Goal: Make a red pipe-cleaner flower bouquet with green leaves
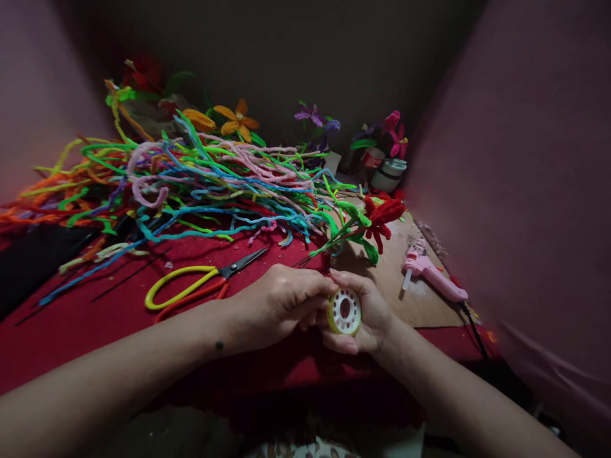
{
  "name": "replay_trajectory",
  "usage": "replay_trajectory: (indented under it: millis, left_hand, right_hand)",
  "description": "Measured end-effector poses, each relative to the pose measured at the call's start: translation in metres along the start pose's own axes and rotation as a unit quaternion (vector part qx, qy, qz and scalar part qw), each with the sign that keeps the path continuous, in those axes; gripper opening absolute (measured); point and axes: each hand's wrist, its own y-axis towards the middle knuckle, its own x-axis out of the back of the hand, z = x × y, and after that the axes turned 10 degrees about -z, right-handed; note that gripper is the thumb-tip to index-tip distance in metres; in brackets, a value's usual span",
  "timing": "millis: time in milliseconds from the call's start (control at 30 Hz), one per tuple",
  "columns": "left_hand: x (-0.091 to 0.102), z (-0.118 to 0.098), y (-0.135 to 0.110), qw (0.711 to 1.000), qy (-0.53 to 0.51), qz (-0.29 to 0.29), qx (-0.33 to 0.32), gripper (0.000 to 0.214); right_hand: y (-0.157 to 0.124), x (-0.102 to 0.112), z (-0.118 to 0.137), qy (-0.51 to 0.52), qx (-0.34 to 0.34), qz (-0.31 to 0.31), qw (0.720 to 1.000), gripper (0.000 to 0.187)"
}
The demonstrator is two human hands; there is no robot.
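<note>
A small roll of green tape (344,312) with a white hub sits in my right hand (370,315), whose fingers curl round its rim. My left hand (279,302) is closed beside it, fingertips pinching at the roll's left edge. Both hands hover over the red cloth (95,318) near the table's front. Just beyond them lies a pipe-cleaner flower (377,219) with red petals and a green stem, its wire end pointing toward my hands.
Yellow-handled scissors (191,286) lie left of my hands. A big heap of coloured pipe cleaners (191,178) covers the back left. A pink glue gun (432,273) rests on brown cardboard (420,305) at right. Finished flowers (236,121) and a jar (389,173) stand behind.
</note>
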Motion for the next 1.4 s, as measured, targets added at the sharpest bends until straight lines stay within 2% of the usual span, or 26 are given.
replay_trajectory:
  millis: [133, 333, 467, 567, 767, 1033, 1100, 1200, 1300, 1400]
  left_hand:
    - [-0.004, 0.002, -0.002, 0.999, 0.021, -0.008, -0.041, 0.021]
    - [-0.006, -0.005, 0.001, 0.999, 0.005, -0.045, 0.02, 0.016]
    - [-0.001, -0.006, 0.003, 0.995, -0.062, 0.023, 0.073, 0.018]
    - [0.002, -0.004, 0.001, 0.996, -0.044, 0.045, 0.066, 0.017]
    - [-0.004, -0.001, -0.003, 1.0, -0.003, -0.007, -0.007, 0.022]
    - [-0.011, -0.004, -0.005, 0.998, 0.024, -0.06, -0.014, 0.015]
    - [-0.012, -0.005, -0.004, 0.998, 0.018, -0.058, 0.025, 0.014]
    - [-0.01, -0.009, -0.001, 0.987, -0.045, -0.029, 0.151, 0.016]
    - [-0.004, -0.015, 0.006, 0.945, -0.15, -0.013, 0.29, 0.017]
    - [0.004, -0.02, 0.012, 0.902, -0.217, -0.025, 0.372, 0.009]
  right_hand:
    - [0.0, -0.004, 0.0, -0.001, 0.014, 0.005, 1.0, 0.034]
    - [-0.001, -0.007, 0.0, -0.005, 0.026, -0.029, 0.999, 0.035]
    - [-0.002, -0.003, -0.001, -0.021, 0.008, -0.007, 1.0, 0.038]
    - [-0.002, -0.001, -0.002, -0.011, 0.011, -0.004, 1.0, 0.035]
    - [-0.001, -0.003, -0.003, 0.003, 0.023, 0.01, 1.0, 0.031]
    - [-0.002, -0.006, -0.003, 0.012, 0.042, -0.005, 0.999, 0.031]
    - [-0.003, -0.004, -0.003, 0.002, 0.044, -0.012, 0.999, 0.032]
    - [-0.005, -0.003, -0.004, -0.019, 0.042, -0.006, 0.999, 0.032]
    - [-0.008, -0.008, -0.003, -0.041, 0.086, -0.017, 0.995, 0.033]
    - [-0.011, -0.015, -0.002, -0.07, 0.176, -0.065, 0.98, 0.036]
